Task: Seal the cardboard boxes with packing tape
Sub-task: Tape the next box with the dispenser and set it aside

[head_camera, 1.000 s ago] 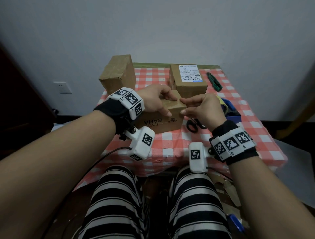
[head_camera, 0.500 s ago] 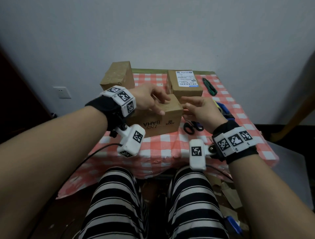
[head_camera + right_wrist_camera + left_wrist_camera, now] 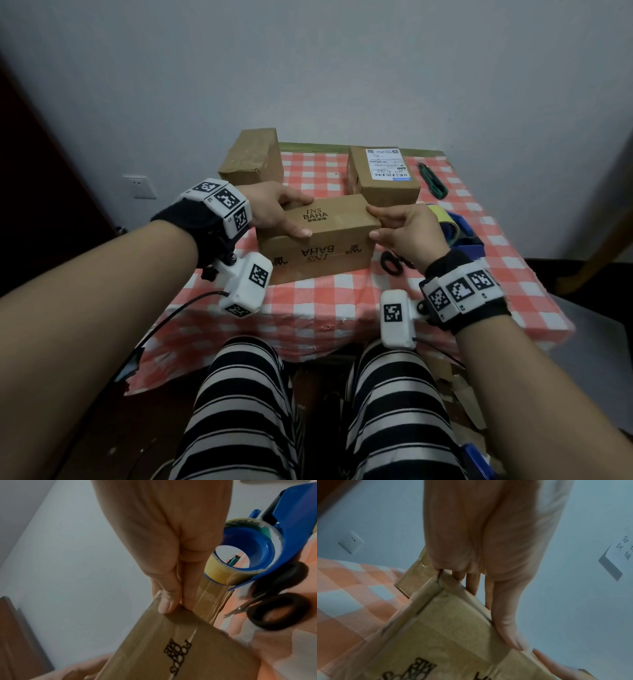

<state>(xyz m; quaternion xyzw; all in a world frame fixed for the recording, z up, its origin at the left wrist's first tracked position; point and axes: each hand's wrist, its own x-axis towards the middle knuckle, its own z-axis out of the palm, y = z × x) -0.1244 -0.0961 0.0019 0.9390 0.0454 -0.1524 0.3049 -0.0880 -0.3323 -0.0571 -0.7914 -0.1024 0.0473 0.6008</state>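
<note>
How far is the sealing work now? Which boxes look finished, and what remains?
In hand: the left hand and right hand grip the ends of the INS BAHA box, which already carries tape on its side in the right wrist view. The tape dispenser and scissors lie unused beside it. Whether the plain box and labelled box behind still need tape cannot be told.

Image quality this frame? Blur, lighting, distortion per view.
Head: dim, flat light, corners vignetted, wide-angle stretch on the forearms, INS BAHA box sharp. Left wrist: soft, left hand fills the frame. Right wrist: scissors smeared, tape dispenser fairly clear.
</note>
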